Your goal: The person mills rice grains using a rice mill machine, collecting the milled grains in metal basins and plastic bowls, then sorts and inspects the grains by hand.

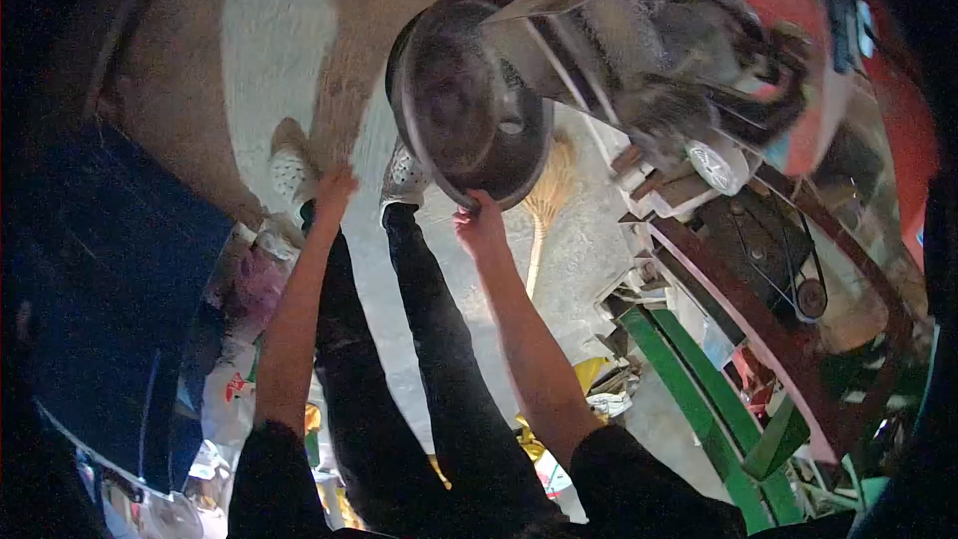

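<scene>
- Basin (449, 115), dark and round, is by the machine (589, 50), whose edge overlaps it; the right hand (480, 227) grips its near rim.
- Left hand (337, 185) hangs apart from it, fingers too blurred to read.
- Shifting it would, I'd judge, call for keeping that rim steady.
- I can't make out its underside, or whether it touches the floor (399, 289).

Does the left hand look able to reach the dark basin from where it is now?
Probably yes. The left hand seems to hold nothing, though it is blurred, and no solid thing appears to block its way to the side of the basin. The right hand grips only the near rim.
</scene>
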A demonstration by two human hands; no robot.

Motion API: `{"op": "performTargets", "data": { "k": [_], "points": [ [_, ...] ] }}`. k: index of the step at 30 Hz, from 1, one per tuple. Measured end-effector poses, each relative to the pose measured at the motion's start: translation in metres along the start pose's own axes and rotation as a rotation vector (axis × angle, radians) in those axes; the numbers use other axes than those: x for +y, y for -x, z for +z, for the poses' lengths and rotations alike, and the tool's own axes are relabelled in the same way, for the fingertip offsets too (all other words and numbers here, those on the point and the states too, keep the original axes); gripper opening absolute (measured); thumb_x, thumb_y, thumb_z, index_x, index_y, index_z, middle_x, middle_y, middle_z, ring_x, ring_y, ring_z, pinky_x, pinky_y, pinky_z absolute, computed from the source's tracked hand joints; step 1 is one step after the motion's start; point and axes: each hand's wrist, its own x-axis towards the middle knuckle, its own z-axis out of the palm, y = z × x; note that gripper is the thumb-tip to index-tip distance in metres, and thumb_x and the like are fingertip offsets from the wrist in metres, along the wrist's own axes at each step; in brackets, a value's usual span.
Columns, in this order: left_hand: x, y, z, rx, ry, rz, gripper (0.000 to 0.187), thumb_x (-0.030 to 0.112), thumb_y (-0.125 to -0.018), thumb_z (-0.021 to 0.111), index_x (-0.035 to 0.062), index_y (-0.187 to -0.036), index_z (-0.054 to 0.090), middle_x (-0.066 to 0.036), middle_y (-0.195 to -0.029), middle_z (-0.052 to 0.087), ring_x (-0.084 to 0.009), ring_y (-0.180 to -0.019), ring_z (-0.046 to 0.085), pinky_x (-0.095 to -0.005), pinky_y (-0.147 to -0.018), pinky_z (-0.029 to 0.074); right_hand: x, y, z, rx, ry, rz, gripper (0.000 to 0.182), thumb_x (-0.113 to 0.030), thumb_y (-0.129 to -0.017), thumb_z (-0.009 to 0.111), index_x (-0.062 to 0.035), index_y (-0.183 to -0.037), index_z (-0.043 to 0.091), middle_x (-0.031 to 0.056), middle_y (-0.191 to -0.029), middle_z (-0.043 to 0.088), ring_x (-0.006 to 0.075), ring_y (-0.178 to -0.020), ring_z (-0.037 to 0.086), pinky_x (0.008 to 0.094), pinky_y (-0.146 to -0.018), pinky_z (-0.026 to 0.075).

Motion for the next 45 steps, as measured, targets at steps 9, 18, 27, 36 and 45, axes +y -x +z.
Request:
{"op": "performTargets", "data": {
  "k": [9,18,27,36,45],
  "points": [
    [0.006,-0.171,0.144,0.443,0.274,-0.178,0.046,0.031,-0.073,0.071,0.0027,-0.102,0.048,-0.022,-0.095,0.064,-0.0329,-0.093,0.062,-0.0429,-0.082,0.049,-0.004,0.012,0.01,0.036,0.04,-0.069,0.007,-0.004,-0.079,0.056,-0.0096,-0.077,0.051,0.0013,-0.066,0.058,0.0088,-0.047,0.047,0.0217,-0.04,0.034],
    [0.099,-0.103,0.079,0.033,0.15,0.277,0.027,0.013,-0.073,0.063,0.0008,-0.097,0.062,-0.009,-0.085,0.067,-0.0174,-0.077,0.061,-0.0306,-0.071,0.047,0.009,0.033,0.034,0.103,-0.073,-0.092,0.005,-0.004,-0.08,0.053,-0.0089,-0.081,0.054,0.0033,-0.067,0.062,0.0072,-0.045,0.047,0.0213,-0.041,0.035],
    [0.115,-0.023,-0.072,0.222,-0.085,0.226,0.026,0.012,-0.069,0.06,-0.0021,-0.091,0.063,-0.01,-0.077,0.066,-0.0186,-0.07,0.059,-0.0337,-0.067,0.046,-0.003,-0.016,0.028,0.032,-0.024,-0.038,0.002,-0.008,-0.08,0.054,-0.0094,-0.081,0.055,0.0009,-0.065,0.058,0.0108,-0.048,0.05,0.0236,-0.04,0.037],
    [0.09,0.078,-0.148,0.499,-0.198,-0.053,0.019,0.007,-0.069,0.061,-0.0011,-0.086,0.062,-0.007,-0.079,0.064,-0.0183,-0.067,0.059,-0.0304,-0.065,0.045,0.0,-0.126,-0.029,0.126,0.025,-0.09,0.005,-0.012,-0.081,0.054,-0.0087,-0.085,0.054,0.0054,-0.072,0.057,0.0132,-0.053,0.052,0.0251,-0.043,0.04],
    [0.085,0.152,-0.14,0.722,0.263,-0.134,0.019,0.003,-0.068,0.059,0.0012,-0.087,0.057,-0.004,-0.082,0.059,-0.0144,-0.068,0.055,-0.027,-0.061,0.045,-0.009,-0.123,-0.035,0.153,0.248,0.01,0.052,-0.028,-0.084,0.058,-0.0069,-0.126,0.037,0.0186,-0.124,0.039,0.0311,-0.095,0.051,0.0393,-0.08,0.049]
  ]
}}
